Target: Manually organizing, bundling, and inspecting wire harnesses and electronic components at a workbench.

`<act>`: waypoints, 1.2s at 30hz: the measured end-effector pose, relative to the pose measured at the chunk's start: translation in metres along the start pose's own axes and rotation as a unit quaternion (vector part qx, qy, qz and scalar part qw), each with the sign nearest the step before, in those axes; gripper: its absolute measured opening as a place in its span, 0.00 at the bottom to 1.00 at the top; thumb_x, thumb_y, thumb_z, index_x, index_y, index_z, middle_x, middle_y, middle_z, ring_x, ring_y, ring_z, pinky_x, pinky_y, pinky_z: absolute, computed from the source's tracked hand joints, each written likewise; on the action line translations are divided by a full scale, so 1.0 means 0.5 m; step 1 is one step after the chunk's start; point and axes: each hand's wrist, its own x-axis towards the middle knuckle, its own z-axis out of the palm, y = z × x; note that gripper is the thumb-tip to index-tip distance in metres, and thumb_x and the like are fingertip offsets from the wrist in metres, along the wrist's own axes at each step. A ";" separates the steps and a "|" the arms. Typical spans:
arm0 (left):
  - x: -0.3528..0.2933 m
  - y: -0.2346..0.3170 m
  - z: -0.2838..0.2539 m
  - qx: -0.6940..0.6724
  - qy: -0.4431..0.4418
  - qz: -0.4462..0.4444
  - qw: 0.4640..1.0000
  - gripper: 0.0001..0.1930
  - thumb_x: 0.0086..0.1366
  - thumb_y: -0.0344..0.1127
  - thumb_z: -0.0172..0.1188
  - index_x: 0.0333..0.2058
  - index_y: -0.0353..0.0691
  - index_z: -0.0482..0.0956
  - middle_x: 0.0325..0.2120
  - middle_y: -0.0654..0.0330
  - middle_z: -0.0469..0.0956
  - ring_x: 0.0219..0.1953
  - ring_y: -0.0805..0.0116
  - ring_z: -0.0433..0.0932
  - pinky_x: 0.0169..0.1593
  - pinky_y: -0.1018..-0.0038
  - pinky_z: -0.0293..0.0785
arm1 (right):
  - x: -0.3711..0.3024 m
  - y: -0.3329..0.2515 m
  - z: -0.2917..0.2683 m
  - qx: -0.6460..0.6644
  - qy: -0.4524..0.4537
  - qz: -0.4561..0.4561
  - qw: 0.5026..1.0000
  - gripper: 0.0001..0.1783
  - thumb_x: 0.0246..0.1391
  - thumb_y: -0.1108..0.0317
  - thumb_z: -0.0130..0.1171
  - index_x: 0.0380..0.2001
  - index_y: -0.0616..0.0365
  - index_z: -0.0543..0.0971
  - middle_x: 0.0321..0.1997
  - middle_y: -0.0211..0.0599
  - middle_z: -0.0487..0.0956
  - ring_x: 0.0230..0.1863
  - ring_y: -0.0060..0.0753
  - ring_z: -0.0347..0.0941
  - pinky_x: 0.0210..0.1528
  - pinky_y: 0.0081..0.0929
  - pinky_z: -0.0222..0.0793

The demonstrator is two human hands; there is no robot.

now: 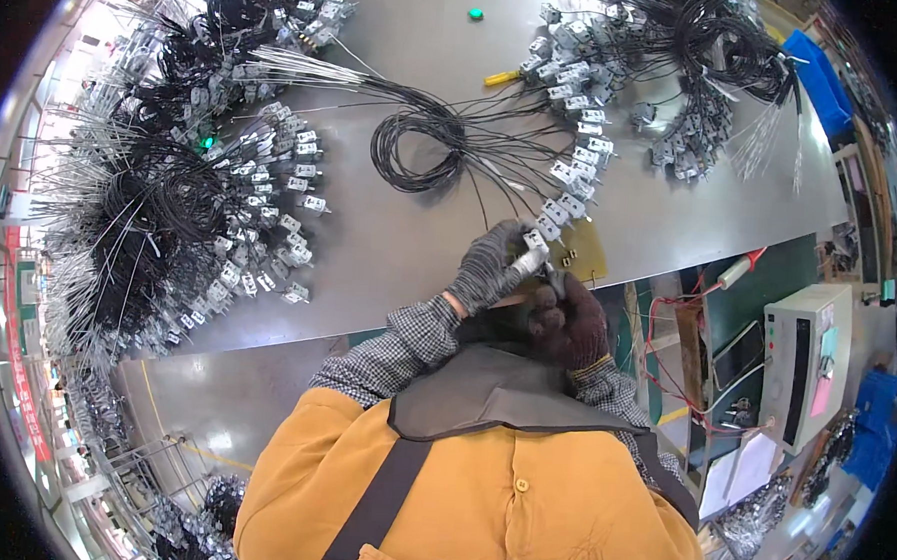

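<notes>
My left hand (pixel 489 266), in a grey knitted glove, pinches a small grey-white block (pixel 535 242) near the table's front edge. Close beside it is my right hand (pixel 570 327), in a dark maroon glove, its fingers curled together just below the block. What the right fingers hold is mostly hidden. A row of similar blocks (pixel 587 158) curves away up the table, joined by thin black cables to a coiled cable bundle (pixel 454 138). Partly behind my hands lies a yellowish plate (pixel 592 248) with small brass-coloured pieces on it.
Big heaps of cabled blocks (pixel 162 202) cover the table's left side; another cable bundle (pixel 714 51) lies far right. A yellow-handled object (pixel 501 78) and a green round piece (pixel 476 14) rest on the metal table (pixel 369 267). Right of it stands a pale control box (pixel 783 370).
</notes>
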 end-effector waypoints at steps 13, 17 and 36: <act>-0.092 -0.077 -0.039 0.223 0.023 0.131 0.966 0.32 0.55 0.42 0.71 0.58 0.39 0.73 0.44 0.47 0.77 0.47 0.50 0.79 0.49 0.61 0.77 | 0.064 -0.032 0.001 0.401 -0.068 0.187 0.894 0.21 0.69 0.61 0.50 0.57 0.64 0.72 0.51 0.43 0.78 0.49 0.37 0.78 0.51 0.35 0.78; -0.072 -0.060 -0.028 0.117 0.078 0.097 0.985 0.27 0.61 0.41 0.68 0.57 0.39 0.74 0.45 0.48 0.77 0.46 0.51 0.80 0.49 0.62 0.78 | 0.105 -0.073 -0.016 0.338 0.029 0.122 0.933 0.19 0.69 0.61 0.50 0.55 0.63 0.74 0.50 0.40 0.79 0.48 0.35 0.77 0.49 0.33 0.76; 0.013 -0.016 -0.058 0.147 -0.108 0.066 0.981 0.24 0.65 0.50 0.63 0.54 0.41 0.78 0.41 0.49 0.81 0.45 0.50 0.81 0.49 0.60 0.76 | 0.043 -0.075 0.001 -0.228 0.053 -0.089 0.968 0.16 0.54 0.68 0.67 0.45 0.58 0.78 0.36 0.44 0.79 0.38 0.41 0.77 0.44 0.35 0.74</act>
